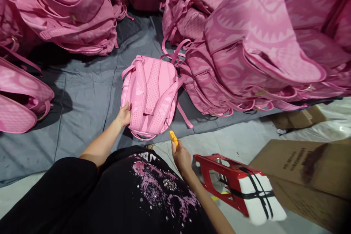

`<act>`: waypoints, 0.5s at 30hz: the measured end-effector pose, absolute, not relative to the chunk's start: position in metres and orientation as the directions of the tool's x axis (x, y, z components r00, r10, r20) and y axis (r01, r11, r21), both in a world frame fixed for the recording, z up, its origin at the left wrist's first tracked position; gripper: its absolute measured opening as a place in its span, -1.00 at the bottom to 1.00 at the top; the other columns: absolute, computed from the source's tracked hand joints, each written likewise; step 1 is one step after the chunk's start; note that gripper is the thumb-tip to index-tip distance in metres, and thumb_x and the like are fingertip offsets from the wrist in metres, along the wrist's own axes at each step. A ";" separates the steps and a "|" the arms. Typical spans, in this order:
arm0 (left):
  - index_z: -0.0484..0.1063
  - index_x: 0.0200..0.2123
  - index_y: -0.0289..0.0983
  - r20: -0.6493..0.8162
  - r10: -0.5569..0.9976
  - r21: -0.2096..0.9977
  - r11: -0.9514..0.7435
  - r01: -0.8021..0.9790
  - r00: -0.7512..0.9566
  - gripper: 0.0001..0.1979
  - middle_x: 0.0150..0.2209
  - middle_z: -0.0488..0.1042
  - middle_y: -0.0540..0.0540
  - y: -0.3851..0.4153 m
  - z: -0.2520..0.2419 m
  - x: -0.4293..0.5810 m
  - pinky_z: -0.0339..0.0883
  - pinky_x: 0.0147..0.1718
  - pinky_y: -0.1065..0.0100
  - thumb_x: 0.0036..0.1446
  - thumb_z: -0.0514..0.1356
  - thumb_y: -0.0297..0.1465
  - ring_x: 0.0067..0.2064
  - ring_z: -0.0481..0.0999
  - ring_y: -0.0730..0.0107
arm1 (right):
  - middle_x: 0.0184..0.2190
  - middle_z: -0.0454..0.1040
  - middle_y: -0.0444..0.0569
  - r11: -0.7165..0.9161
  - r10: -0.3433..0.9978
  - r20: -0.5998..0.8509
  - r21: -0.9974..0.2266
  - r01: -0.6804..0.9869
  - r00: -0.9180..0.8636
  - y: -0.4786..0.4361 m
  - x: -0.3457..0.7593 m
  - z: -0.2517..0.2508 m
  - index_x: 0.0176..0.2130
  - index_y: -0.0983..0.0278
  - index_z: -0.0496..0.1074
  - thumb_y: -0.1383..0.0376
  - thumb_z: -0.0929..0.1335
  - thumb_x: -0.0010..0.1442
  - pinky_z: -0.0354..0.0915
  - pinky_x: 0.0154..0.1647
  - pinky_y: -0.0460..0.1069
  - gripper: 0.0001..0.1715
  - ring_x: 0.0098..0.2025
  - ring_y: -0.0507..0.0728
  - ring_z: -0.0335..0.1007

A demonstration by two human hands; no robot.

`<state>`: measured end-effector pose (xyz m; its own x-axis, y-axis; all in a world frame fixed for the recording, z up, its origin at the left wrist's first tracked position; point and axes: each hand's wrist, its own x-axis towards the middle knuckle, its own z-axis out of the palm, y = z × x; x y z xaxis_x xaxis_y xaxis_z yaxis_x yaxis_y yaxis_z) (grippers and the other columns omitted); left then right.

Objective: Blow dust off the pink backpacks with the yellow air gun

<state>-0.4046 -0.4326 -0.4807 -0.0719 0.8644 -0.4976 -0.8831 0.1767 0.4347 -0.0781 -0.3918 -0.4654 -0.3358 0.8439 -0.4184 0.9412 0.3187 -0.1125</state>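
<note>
A pink backpack (157,69) lies on the grey sheet in front of me, with its padded back panel and shoulder straps facing up. My left hand (124,116) grips its left edge near the bottom, thumb on top and the other fingers hidden underneath. Closed round a yellow-handled tool (173,138) is my right hand (181,156), just below the bag's lower right corner. The tool's thin dark tip points at the lower end of the right strap; I cannot tell its exact kind or whether it touches the bag.
Stacks of pink backpacks (263,44) rise at the right, with more bags (74,14) at the upper left and one bag (24,98) at the left edge. A red stool (219,182) with a strapped white pad stands at the lower right, beside a cardboard box (307,168).
</note>
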 end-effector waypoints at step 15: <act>0.42 0.07 -0.38 -0.560 0.761 0.584 0.083 -0.807 -0.327 -0.44 -0.11 0.59 -0.29 -0.402 -0.476 -0.370 0.30 0.16 -0.04 0.20 0.12 -0.05 0.04 0.54 -0.01 | -0.35 0.59 0.03 0.258 0.752 -0.545 -0.273 0.927 -0.370 -0.461 -0.018 -0.473 0.10 0.25 0.34 0.10 0.07 0.44 0.10 -0.40 -0.06 -0.52 -0.29 0.20 0.54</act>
